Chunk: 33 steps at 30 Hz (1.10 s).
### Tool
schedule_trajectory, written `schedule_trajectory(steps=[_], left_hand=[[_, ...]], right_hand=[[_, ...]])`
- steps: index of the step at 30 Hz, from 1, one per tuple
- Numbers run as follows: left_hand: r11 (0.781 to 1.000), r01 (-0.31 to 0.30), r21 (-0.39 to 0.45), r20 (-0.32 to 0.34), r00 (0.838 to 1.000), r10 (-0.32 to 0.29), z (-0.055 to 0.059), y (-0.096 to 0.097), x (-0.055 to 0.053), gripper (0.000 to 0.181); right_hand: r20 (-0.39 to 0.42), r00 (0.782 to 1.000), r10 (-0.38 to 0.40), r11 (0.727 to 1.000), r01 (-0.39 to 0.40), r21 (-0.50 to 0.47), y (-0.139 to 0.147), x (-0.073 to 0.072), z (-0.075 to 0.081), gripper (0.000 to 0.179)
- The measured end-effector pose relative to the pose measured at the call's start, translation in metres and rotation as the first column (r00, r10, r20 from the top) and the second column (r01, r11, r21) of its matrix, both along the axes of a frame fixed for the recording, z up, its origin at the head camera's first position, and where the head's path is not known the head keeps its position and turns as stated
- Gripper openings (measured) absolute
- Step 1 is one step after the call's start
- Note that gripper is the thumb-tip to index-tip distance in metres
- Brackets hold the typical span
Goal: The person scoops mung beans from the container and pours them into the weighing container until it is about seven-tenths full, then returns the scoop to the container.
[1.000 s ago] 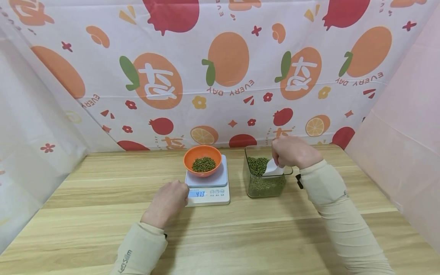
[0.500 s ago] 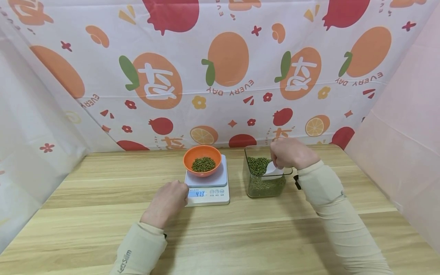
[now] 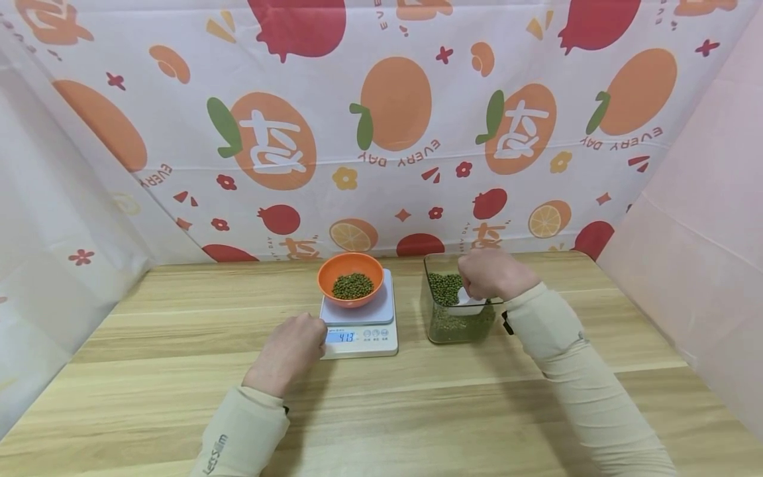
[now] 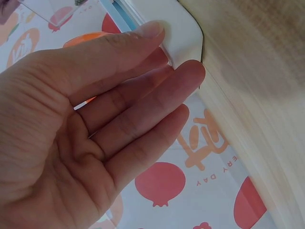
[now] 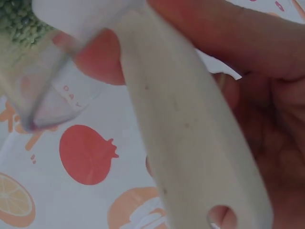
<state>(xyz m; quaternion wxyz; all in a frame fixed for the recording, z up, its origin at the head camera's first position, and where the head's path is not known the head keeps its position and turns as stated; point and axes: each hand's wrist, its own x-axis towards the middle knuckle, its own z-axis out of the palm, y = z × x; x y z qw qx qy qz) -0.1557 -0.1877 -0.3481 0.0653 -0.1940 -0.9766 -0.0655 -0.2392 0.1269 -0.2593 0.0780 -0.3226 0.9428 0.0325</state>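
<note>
My right hand (image 3: 495,273) grips the handle of a white scoop (image 5: 190,129), which has a hole near its end. The scoop's head dips into green mung beans (image 3: 444,289) inside a clear square container (image 3: 465,328). At the left, my left hand (image 3: 289,354) rests by the front left corner of a white kitchen scale (image 3: 384,346); in the left wrist view its thumb and relaxed fingers (image 4: 143,102) lie against that corner. An orange bowl (image 3: 352,303) holding some mung beans stands on the scale's platform. The display reads 413, its decimal point too small to make out.
The scale and the container stand side by side on a wooden table (image 3: 381,424), with a narrow gap between them. Close behind them rises a fruit-printed cloth (image 3: 316,225), and pale cloth sides (image 3: 673,265) flank the table.
My right hand has moved slightly left and down, pushing the scoop lower and further into the beans. The left hand, bowl and scale reading stay the same.
</note>
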Motion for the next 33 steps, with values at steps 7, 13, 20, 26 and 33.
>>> schedule_trajectory(steps=[7,13,20,26,33], left_hand=[[1.0,0.002,0.002,0.004,1.0,-0.002,0.0,0.0,0.0,0.015],[1.0,0.01,-0.014,-0.013,1.0,-0.011,-0.001,0.0,-0.001,0.014],[1.0,0.007,-0.009,-0.017,1.0,-0.008,-0.001,0.0,0.0,0.013],[1.0,0.014,-0.007,-0.028,1.0,-0.014,0.0,0.0,-0.001,0.013],[1.0,0.014,0.003,-0.014,1.0,-0.014,0.0,0.0,-0.001,0.013]], right_hand=[[0.003,1.0,0.013,1.0,-0.013,-0.016,0.0,-0.003,-0.008,0.033],[0.004,1.0,0.025,0.999,-0.025,-0.038,0.001,-0.005,-0.013,0.033],[0.007,0.999,0.044,0.997,-0.044,-0.057,0.002,-0.007,-0.02,0.032],[-0.004,0.999,0.044,0.995,-0.044,-0.094,0.003,-0.008,-0.025,0.034],[0.027,0.999,0.025,0.993,-0.022,-0.119,0.003,-0.011,-0.03,0.032]])
